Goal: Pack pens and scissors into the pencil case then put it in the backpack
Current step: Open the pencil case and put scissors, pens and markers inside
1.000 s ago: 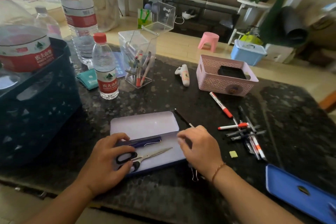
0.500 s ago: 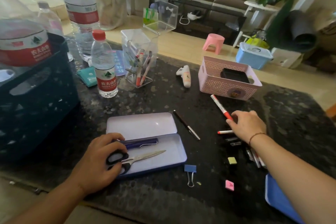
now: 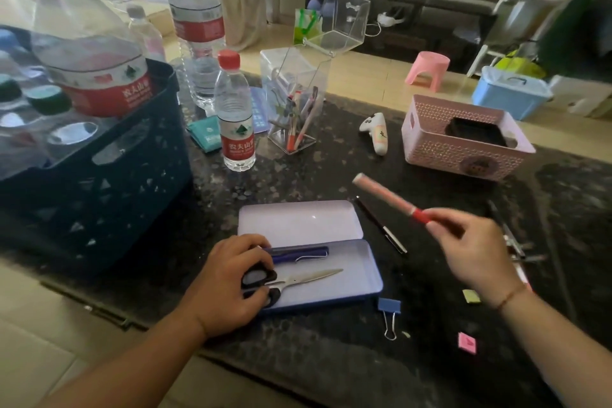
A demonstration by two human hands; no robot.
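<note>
An open tin pencil case (image 3: pixel 364 278) lies on the dark stone table, its pale lid (image 3: pixel 298 220) flipped back. Inside lie a dark blue pen (image 3: pixel 301 252) and black-handled scissors (image 3: pixel 298 279). My left hand (image 3: pixel 228 285) rests on the case's left end, fingers over the scissor handles. My right hand (image 3: pixel 470 252) hovers right of the case, holding a red-and-white pen (image 3: pixel 387 197) in the air, blurred by motion. A black pen (image 3: pixel 381 225) lies between case and right hand. Several more pens (image 3: pixel 513 242) lie behind the right hand. No backpack is visible.
A dark blue crate (image 3: pixel 99 182) of water bottles stands at left, a small bottle (image 3: pixel 235 116) and clear pen holder (image 3: pixel 294 99) behind the case. A pink basket (image 3: pixel 463 149) sits back right. A blue binder clip (image 3: pixel 389 311), a yellow eraser (image 3: pixel 471 295) and a pink eraser (image 3: pixel 467 343) lie near the front edge.
My right hand went from the case out to the pen pile, took the red-and-white pen off the table and lifted it toward the case. My left hand stayed on the scissors.
</note>
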